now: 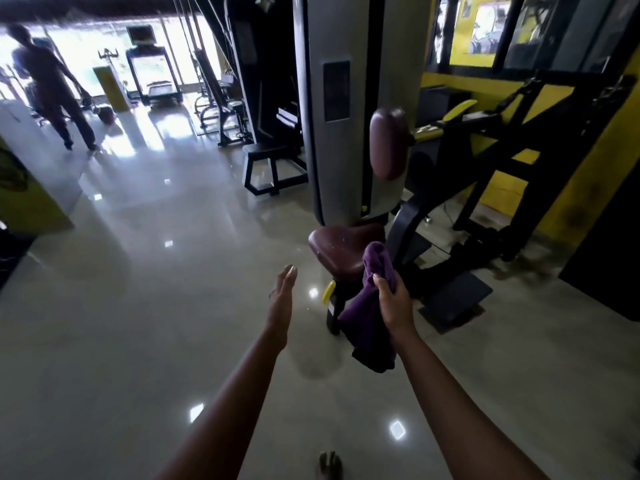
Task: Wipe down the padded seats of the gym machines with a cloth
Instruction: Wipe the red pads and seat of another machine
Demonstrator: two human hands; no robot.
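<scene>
Grips purple cloth (367, 317) in right hand (393, 299), lower centre; holds left hand (282, 299) flat, empty. Risks dragging dangling tail along floor (138, 306), soiling maroon seat (341, 247).

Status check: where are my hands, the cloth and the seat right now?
Left hand open, empty. Right hand grips purple cloth at near edge of maroon seat, contact unclear. Seat bare; a person far off left, not in the way.
</scene>
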